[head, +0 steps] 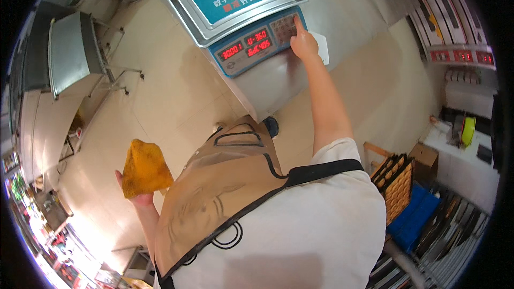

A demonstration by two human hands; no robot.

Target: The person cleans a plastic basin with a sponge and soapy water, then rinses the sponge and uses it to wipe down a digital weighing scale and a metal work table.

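A digital price-computing scale (257,44) with a steel weighing pan (184,12) stands on a metal-topped table (277,84) in front of me. Red digits glow on its display and the pan bears printed writing. With the index finger extended, my right hand (305,45) touches the upper right of the scale's keypad (282,30); its other fingers are curled and it holds nothing. Low on the left, my left hand (141,199) holds a stained yellow cloth (145,168), which covers most of the fingers. A white flat object (322,48) shows behind my right wrist.
A wheeled metal stand (74,52) is at the left. To the right are a deck oven (453,16) with lit red displays, a white counter (445,140), a wooden chair (375,150) with a tan quilted cushion (399,196), and a blue item (413,216) beside stacked trays (453,228).
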